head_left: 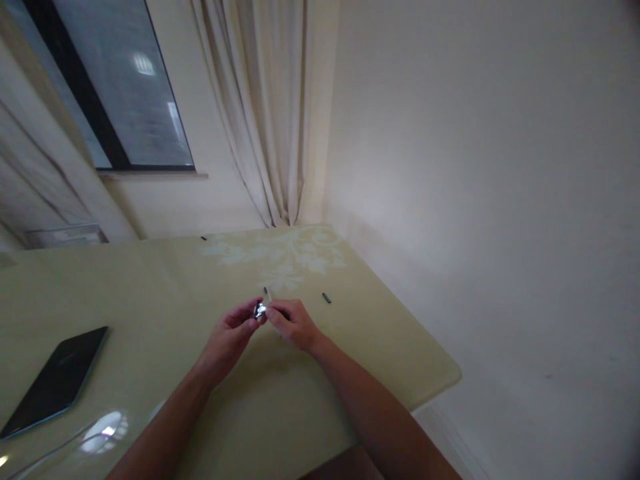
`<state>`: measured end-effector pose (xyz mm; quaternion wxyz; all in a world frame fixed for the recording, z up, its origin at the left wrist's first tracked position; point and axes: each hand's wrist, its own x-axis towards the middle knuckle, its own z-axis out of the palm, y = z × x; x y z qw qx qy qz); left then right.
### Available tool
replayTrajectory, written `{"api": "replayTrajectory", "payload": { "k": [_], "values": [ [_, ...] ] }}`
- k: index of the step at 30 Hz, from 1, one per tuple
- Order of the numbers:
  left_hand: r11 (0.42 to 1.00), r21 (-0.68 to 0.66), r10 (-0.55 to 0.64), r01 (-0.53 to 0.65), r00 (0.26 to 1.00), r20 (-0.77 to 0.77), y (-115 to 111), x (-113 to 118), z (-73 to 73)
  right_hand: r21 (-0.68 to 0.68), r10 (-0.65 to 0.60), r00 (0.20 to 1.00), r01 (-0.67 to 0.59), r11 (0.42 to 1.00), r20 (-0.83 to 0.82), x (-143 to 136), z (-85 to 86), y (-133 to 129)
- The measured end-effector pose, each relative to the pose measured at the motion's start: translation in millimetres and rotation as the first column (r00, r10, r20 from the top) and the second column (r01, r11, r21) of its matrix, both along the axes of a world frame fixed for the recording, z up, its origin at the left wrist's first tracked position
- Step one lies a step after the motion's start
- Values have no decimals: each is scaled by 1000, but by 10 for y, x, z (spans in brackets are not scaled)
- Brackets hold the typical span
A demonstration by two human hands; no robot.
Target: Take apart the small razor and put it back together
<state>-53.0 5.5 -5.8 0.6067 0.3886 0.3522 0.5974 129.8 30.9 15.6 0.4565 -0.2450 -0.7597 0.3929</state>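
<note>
My left hand [235,333] is closed in a pinch on a small shiny silver and black object [259,310], held just above the table. My right hand [295,325] meets it from the right, thumb and fingers pressed together at the object's right side. Something dark shows between those fingers; its kind is too small to tell. Just behind the hands lies a thin white stick with a dark tip [267,292], partly covered. A short dark bar [327,298] rests on the table to the right of my right hand.
The pale green glossy table [390,347] ends at a rounded right corner near the wall. A dark tablet [57,377] lies at the left, with a thin cable [55,453] below it. Another small dark piece [203,238] is at the far edge, near the curtain [270,120].
</note>
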Motion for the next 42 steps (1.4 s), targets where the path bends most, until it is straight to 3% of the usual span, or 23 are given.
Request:
{"api": "replayTrajectory", "payload": {
  "k": [10, 21, 29, 36, 42],
  "values": [
    [994, -15, 103, -105, 988, -117, -14, 1, 42, -16, 24, 992, -22, 1000, 124, 67, 72, 26],
    [987, 35, 160, -156, 960, -231, -4, -41, 10, 28, 31, 991, -35, 999, 132, 60, 66, 47],
    [990, 46, 143, -136, 938, -317, -29, -49, 34, -15, 99, 986, -98, 995, 137, 90, 43, 79],
    [992, 28, 125, -125, 898, -421, -24, -67, 74, 46, 62, 970, -75, 996, 234, 85, -5, 114],
    [992, 7, 120, -125, 940, -318, -32, -44, 59, 96, -14, 975, -7, 995, 220, 43, 9, 72]
  ]
}}
